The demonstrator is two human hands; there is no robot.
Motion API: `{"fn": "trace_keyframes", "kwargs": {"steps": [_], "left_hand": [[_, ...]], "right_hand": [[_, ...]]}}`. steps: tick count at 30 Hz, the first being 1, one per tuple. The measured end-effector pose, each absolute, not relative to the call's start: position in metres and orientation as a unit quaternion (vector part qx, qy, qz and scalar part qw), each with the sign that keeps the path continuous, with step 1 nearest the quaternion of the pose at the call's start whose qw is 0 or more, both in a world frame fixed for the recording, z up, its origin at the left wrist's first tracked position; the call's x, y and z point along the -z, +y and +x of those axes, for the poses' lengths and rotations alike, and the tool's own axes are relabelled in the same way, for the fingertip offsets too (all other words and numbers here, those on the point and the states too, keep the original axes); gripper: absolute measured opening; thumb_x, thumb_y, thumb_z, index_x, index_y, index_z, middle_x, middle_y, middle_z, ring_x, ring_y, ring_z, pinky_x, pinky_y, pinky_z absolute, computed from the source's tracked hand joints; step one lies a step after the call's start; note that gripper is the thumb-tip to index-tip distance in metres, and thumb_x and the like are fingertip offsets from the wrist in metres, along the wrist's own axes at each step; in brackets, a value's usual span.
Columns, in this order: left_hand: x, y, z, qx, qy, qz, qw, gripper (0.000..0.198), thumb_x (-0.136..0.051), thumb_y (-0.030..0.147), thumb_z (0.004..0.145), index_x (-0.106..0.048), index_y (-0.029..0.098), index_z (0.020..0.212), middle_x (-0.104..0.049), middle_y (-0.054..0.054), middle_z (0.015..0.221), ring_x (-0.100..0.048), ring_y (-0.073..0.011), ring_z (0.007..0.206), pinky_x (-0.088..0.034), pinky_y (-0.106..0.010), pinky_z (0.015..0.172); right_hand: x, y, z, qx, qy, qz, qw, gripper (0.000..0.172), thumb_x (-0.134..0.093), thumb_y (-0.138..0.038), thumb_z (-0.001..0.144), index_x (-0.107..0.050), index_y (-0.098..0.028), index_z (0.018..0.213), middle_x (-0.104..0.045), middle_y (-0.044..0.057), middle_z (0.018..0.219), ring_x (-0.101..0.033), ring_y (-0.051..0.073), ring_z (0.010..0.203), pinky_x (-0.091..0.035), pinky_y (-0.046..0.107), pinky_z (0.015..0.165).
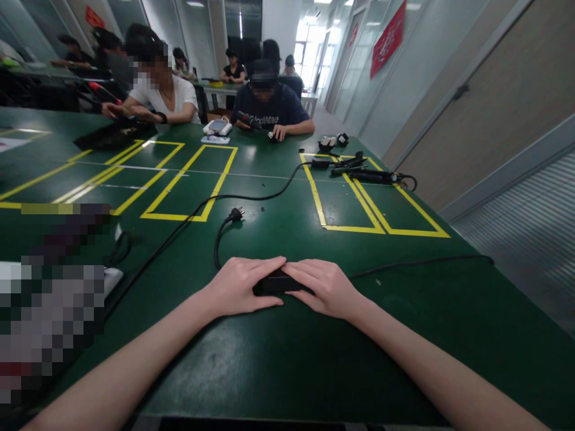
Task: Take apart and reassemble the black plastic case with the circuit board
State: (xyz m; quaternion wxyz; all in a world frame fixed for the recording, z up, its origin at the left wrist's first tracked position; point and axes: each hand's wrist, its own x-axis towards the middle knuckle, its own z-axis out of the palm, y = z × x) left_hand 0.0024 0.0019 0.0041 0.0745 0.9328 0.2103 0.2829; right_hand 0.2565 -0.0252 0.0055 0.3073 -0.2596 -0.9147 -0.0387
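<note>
Both of my hands rest on a small black power adapter (275,282) that lies on the green table (278,353) in front of me. My left hand (240,286) covers its left end, fingers laid over the top and thumb under its near side. My right hand (321,287) covers the right end with fingers together. A black cord (217,242) runs from the adapter's left side up to a plug (235,214) lying on the table. Another thin cord (422,261) trails off to the right.
Yellow tape rectangles (354,203) mark the table. A long black cable (251,197) crosses the middle. More black adapters and tools (363,173) lie at the far right. Two people (269,102) sit working at the far edge, others behind. A white object (112,278) lies at left.
</note>
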Motion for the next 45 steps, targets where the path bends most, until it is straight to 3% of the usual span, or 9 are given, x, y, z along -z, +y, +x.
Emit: {"fn": "trace_keyframes", "kwargs": {"steps": [5, 11, 16, 20, 25, 29, 33, 39, 45], "left_hand": [[-0.0044, 0.0017, 0.003, -0.272, 0.203, 0.941, 0.007, 0.043, -0.052, 0.038, 0.106, -0.056, 0.016, 0.143, -0.075, -0.015, 0.126, -0.077, -0.0238, 0.104, -0.063, -0.035, 0.088], [-0.0084, 0.0029, 0.0037, -0.272, 0.178, 0.945, -0.026, 0.038, -0.048, 0.028, 0.108, -0.056, 0.019, 0.144, -0.072, -0.012, 0.134, -0.072, -0.0232, 0.115, -0.06, -0.038, 0.095], [-0.0051, 0.0039, 0.0051, -0.266, 0.207, 0.941, 0.01, 0.045, -0.052, 0.045, 0.107, -0.058, 0.02, 0.143, -0.074, -0.013, 0.128, -0.074, -0.0224, 0.103, -0.06, -0.036, 0.091], [-0.0087, 0.0018, 0.005, -0.249, 0.269, 0.928, 0.064, 0.059, -0.061, 0.057, 0.099, -0.062, 0.014, 0.138, -0.078, -0.013, 0.104, -0.074, -0.0238, 0.09, -0.06, -0.035, 0.081], [-0.0127, 0.0001, 0.0051, -0.25, 0.285, 0.913, 0.152, 0.033, -0.059, 0.044, 0.102, -0.071, 0.016, 0.116, -0.076, -0.008, 0.1, -0.072, -0.0195, 0.087, -0.057, -0.029, 0.077], [-0.0093, 0.0005, 0.0064, -0.274, 0.28, 0.91, 0.137, 0.031, -0.059, 0.044, 0.102, -0.069, 0.016, 0.114, -0.074, -0.008, 0.099, -0.07, -0.0183, 0.084, -0.056, -0.029, 0.075], [-0.0081, 0.0013, 0.0072, -0.304, 0.256, 0.913, 0.096, 0.034, -0.056, 0.045, 0.104, -0.069, 0.016, 0.113, -0.074, -0.01, 0.098, -0.069, -0.0198, 0.085, -0.056, -0.032, 0.077], [-0.0089, 0.0025, 0.0067, -0.259, 0.277, 0.916, 0.129, 0.034, -0.06, 0.048, 0.1, -0.07, 0.016, 0.11, -0.074, -0.008, 0.096, -0.069, -0.0196, 0.085, -0.055, -0.031, 0.076], [-0.0084, 0.0029, 0.0075, -0.24, 0.262, 0.925, 0.137, 0.031, -0.059, 0.045, 0.102, -0.069, 0.016, 0.099, -0.072, -0.006, 0.087, -0.067, -0.0198, 0.08, -0.052, -0.03, 0.072]], "right_hand": [[-0.0078, -0.0259, 0.2581, 0.07, -0.906, -0.251, 0.335, 0.028, -0.056, -0.027, 0.104, -0.064, -0.015, 0.128, -0.078, 0.014, 0.114, -0.077, 0.021, 0.095, -0.064, 0.034, 0.08], [-0.0079, -0.029, 0.2514, -0.023, -0.899, -0.291, 0.327, 0.028, -0.058, -0.036, 0.101, -0.06, -0.016, 0.121, -0.076, 0.016, 0.114, -0.076, 0.026, 0.104, -0.064, 0.038, 0.087], [-0.0047, -0.0279, 0.2545, -0.031, -0.911, -0.296, 0.284, 0.015, -0.057, -0.03, 0.102, -0.06, -0.019, 0.111, -0.074, 0.015, 0.112, -0.073, 0.025, 0.103, -0.062, 0.037, 0.084], [-0.0042, -0.0258, 0.257, 0.027, -0.931, -0.266, 0.25, 0.013, -0.051, -0.029, 0.104, -0.06, -0.018, 0.104, -0.072, 0.016, 0.113, -0.071, 0.023, 0.093, -0.06, 0.034, 0.075], [-0.0072, -0.0224, 0.2558, 0.078, -0.935, -0.242, 0.248, 0.014, -0.049, -0.024, 0.104, -0.06, -0.018, 0.099, -0.07, 0.015, 0.113, -0.068, 0.023, 0.097, -0.058, 0.035, 0.077], [-0.0091, -0.0215, 0.2562, 0.093, -0.932, -0.237, 0.259, 0.015, -0.048, -0.021, 0.104, -0.058, -0.02, 0.093, -0.069, 0.015, 0.114, -0.066, 0.022, 0.097, -0.057, 0.035, 0.078], [-0.0086, -0.023, 0.2581, 0.044, -0.924, -0.263, 0.275, 0.017, -0.054, -0.035, 0.104, -0.055, -0.02, 0.097, -0.071, 0.016, 0.113, -0.069, 0.022, 0.093, -0.057, 0.033, 0.074], [-0.0074, -0.0224, 0.2588, 0.054, -0.923, -0.258, 0.28, 0.016, -0.048, -0.029, 0.108, -0.056, -0.019, 0.098, -0.074, 0.012, 0.101, -0.072, 0.019, 0.084, -0.056, 0.029, 0.071], [-0.0088, -0.0238, 0.2584, 0.056, -0.933, -0.277, 0.224, 0.03, -0.047, -0.036, 0.109, -0.06, -0.016, 0.126, -0.074, 0.01, 0.107, -0.072, 0.016, 0.075, -0.053, 0.026, 0.062]]}}
